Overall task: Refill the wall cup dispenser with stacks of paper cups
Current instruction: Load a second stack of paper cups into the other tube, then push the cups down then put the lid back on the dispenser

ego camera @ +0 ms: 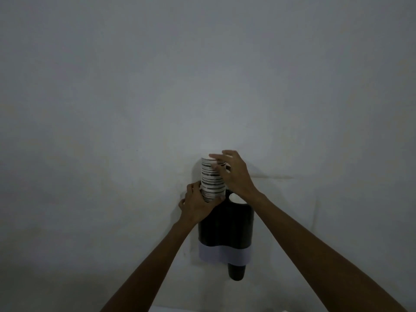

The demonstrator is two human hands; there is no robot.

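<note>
A dark cup dispenser [226, 228] with a pale lower band hangs on the wall, low and centre. A stack of paper cups [211, 179] with white rims and dark stripes stands upright above its left top opening. My left hand [198, 206] grips the bottom of the stack. My right hand [231, 172] rests on the stack's top and right side, fingers curled around it. The stack's lower end is hidden behind my left hand. A white rim [235, 197] shows in the dispenser's right top opening. A dark cup [236, 271] sticks out below the dispenser at the right.
A plain pale wall [202, 75] fills almost the whole view. A faint horizontal mark [273, 176] runs right of the dispenser. A light surface edge [162, 309] shows at the very bottom.
</note>
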